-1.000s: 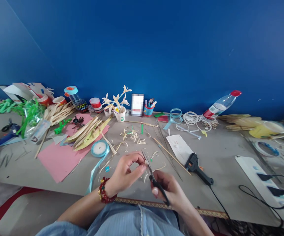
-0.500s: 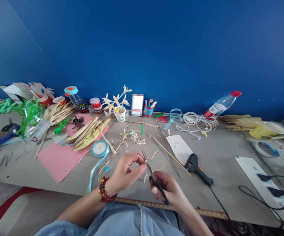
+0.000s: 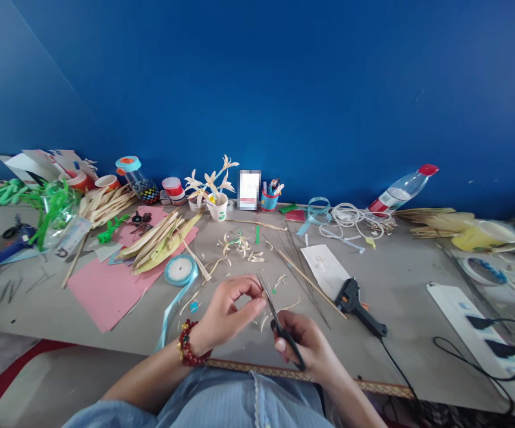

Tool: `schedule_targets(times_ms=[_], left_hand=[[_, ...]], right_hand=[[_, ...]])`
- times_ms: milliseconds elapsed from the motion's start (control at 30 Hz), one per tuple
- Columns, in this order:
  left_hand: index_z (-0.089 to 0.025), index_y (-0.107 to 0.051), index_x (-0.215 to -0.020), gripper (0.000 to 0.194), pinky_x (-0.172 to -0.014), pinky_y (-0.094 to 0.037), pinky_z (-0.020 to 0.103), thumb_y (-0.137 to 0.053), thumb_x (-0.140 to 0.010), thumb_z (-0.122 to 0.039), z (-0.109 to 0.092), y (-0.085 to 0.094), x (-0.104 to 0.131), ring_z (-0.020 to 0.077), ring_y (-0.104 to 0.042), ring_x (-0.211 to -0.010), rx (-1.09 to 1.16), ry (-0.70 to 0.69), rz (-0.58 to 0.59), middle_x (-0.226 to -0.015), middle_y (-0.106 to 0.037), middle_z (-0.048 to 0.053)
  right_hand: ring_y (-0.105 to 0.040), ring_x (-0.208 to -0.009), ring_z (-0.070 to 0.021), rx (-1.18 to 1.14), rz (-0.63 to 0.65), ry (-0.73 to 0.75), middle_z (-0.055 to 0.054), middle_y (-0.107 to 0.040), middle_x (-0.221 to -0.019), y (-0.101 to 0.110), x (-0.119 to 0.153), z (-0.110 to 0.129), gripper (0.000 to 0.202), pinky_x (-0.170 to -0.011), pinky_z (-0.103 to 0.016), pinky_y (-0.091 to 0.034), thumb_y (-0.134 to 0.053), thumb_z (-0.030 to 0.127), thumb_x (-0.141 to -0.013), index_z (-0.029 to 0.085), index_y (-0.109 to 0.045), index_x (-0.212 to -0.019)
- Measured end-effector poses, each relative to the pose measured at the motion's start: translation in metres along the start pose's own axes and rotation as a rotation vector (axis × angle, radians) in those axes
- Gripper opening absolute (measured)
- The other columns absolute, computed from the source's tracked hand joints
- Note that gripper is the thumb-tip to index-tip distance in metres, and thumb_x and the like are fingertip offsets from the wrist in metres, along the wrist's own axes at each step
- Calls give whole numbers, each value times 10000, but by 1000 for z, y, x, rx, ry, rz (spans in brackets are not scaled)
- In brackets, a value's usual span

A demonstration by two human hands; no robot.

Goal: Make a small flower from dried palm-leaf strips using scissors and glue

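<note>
My right hand [image 3: 301, 340] is wrapped around the black handles of a pair of scissors [image 3: 272, 306], whose blades point up and to the left. The blades look nearly closed and pass right by the fingertips of my left hand [image 3: 235, 312]. Thumb and forefinger of that hand are pinched together on something small and pale, mostly hidden. A red bead bracelet circles the left wrist. Curled pale husk scraps [image 3: 279, 280] lie on the table just beyond the scissors. Farther back is a small pile of pale petal-shaped pieces [image 3: 236, 242].
A black glue gun [image 3: 356, 306] rests at right beside white paper [image 3: 324, 264] and a power strip [image 3: 476, 333]. Left are a blue ribbon roll [image 3: 181, 270], dried husks [image 3: 159, 241] and pink paper [image 3: 101, 291]. Husk flowers stand in a paper cup [image 3: 217, 208] near the wall.
</note>
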State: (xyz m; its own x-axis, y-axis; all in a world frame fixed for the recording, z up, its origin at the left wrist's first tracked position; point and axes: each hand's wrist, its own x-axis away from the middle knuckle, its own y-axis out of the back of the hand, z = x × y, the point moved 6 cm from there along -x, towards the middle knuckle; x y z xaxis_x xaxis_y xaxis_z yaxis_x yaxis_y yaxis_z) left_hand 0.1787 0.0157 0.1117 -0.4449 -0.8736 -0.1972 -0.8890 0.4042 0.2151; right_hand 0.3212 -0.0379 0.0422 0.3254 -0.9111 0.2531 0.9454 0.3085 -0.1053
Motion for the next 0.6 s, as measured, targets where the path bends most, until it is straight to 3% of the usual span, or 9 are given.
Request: schedule_targets(times_ms=[367, 600], left_hand=[[-164, -550, -661, 205, -664, -400, 259, -571, -860, -205, 5, 2, -2, 145, -526, -687, 96, 73, 88, -697, -564, 15], [-156, -568, -699, 199, -648, -399, 253, -573, -883, -230, 9, 1, 0, 130, -511, -666, 228, 139, 76, -694, -550, 6]], right_hand=[[-316, -448, -77, 131, -29, 66, 78, -344, -504, 7, -2, 0, 544, -412, -199, -217, -768, 601, -654, 216, -391, -579], [-435, -488, -111, 35, 43, 60, 25, -488, -567, 1, 2, 3, 560, -459, -221, -325, -688, 713, -674, 199, -469, -641]])
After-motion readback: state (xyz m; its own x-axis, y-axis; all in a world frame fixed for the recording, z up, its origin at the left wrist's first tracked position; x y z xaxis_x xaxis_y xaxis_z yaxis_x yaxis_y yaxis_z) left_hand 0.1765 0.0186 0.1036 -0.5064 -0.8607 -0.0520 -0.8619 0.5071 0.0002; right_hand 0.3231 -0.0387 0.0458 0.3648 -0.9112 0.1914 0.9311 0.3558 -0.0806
